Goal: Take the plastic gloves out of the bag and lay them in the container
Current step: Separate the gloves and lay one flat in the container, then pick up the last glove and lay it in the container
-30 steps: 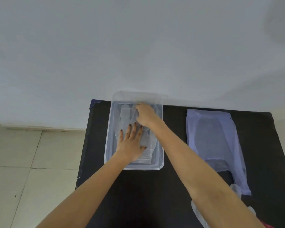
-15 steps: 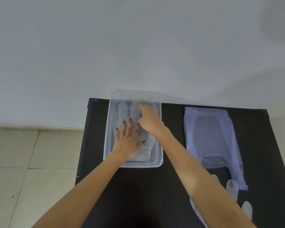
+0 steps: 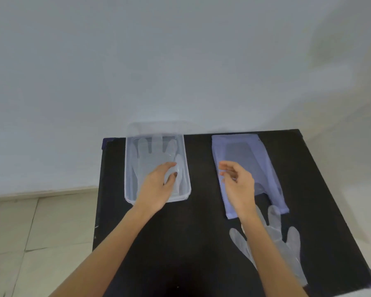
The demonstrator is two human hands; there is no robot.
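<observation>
The right hand [image 3: 237,182], which was pressing a glove flat inside the clear container [image 3: 130,168] a moment ago, is now hovering over the pale purple bag [image 3: 244,155] with its fingers loosely parted and nothing in them. The left hand [image 3: 156,185] is resting low in the container, relaxed and half open rather than spread flat as before, on the stacked gloves [image 3: 152,155] lying there. To me that glove looks settled, and another glove [image 3: 283,243] is lying on the black table [image 3: 191,232] just in front of the bag, likely next.
</observation>
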